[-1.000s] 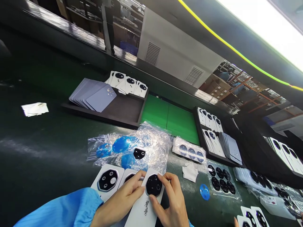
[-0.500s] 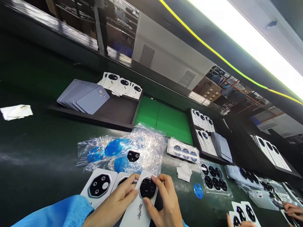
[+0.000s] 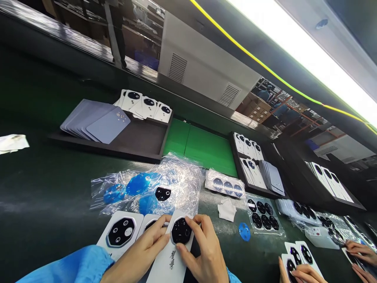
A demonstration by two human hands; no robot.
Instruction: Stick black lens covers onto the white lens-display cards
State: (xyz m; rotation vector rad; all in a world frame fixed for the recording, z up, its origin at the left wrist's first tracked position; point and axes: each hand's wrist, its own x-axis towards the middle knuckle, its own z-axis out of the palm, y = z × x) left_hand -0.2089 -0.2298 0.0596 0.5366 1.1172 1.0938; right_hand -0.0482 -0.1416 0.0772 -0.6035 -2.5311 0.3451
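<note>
In the lower middle of the head view lies a white phone back panel (image 3: 163, 261) with dark lettering. A black octagonal camera cover (image 3: 180, 231) sits at its top end. My left hand (image 3: 145, 243) grips the panel's left edge, thumb along the side and fingers bent. My right hand (image 3: 206, 247) is closed over the right side, with index fingertip and thumb pressed on opposite edges of the camera cover. To the left is another white phone back panel (image 3: 101, 239) with its black camera cover (image 3: 120, 232). A third one is mostly hidden behind my left hand.
Ahead lie clear plastic film (image 3: 182, 184), blue round film pieces (image 3: 138, 182) and a loose camera cover (image 3: 163, 193). A black tray (image 3: 141, 137) holds grey and white panels. A sheet of black discs (image 3: 263, 216) lies right. Co-workers' hands (image 3: 306, 273) handle panels at lower right.
The view has shifted slightly, so the trays and film sit a little further left. My hands keep nearly the same hold. At lower right, a co-worker's hands have come further into view.
</note>
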